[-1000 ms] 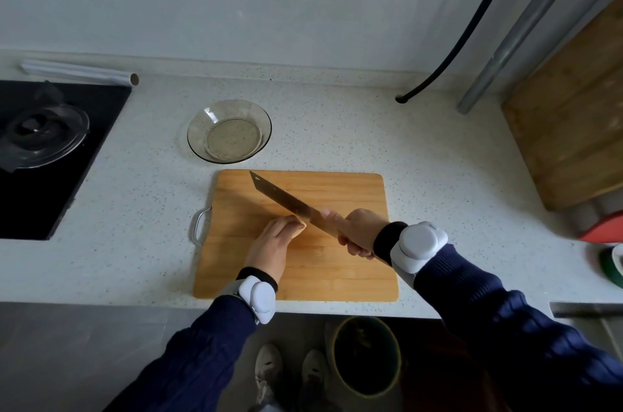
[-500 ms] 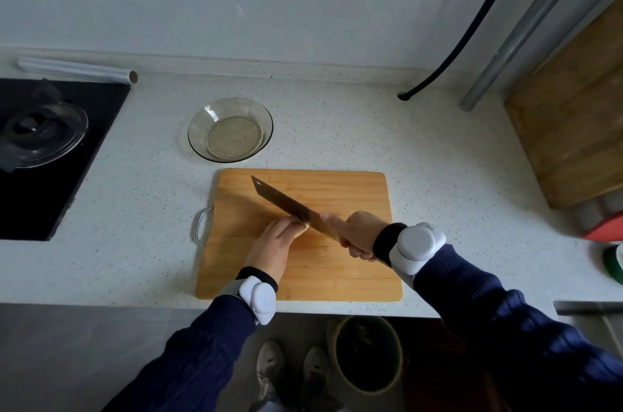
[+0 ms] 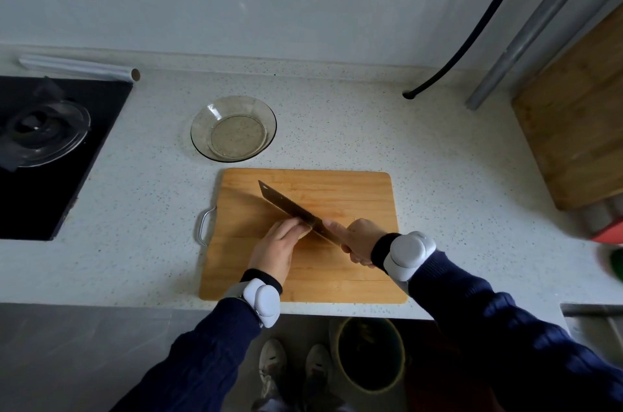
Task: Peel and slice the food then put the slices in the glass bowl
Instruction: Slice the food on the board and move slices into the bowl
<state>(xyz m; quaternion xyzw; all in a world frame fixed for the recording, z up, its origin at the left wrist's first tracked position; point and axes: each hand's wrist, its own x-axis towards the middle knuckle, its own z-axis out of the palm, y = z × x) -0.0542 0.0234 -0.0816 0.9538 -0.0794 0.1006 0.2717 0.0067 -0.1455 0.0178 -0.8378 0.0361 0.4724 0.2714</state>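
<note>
Clearly the slicing is under way and the bowl stage has not begun: the glass bowl (image 3: pixel 233 128) stands empty on the table (image 3: pixel 438 158), just beyond the far edge of the wooden cutting board (image 3: pixel 337 196). On the board, the left hand (image 3: pixel 274 248) lies curled over the food (image 3: pixel 303 231), pinning it down; only a pale sliver of it shows at the fingertips, so whether it is fully peeled I cannot tell. The right hand (image 3: pixel 357 239) is closed around the handle of a cleaver (image 3: pixel 286 206), whose blade slants across the board with its heel right at the food. No cut slices are visible on the board. By my judgement most of the slicing, and all of the transfer, is left.
</note>
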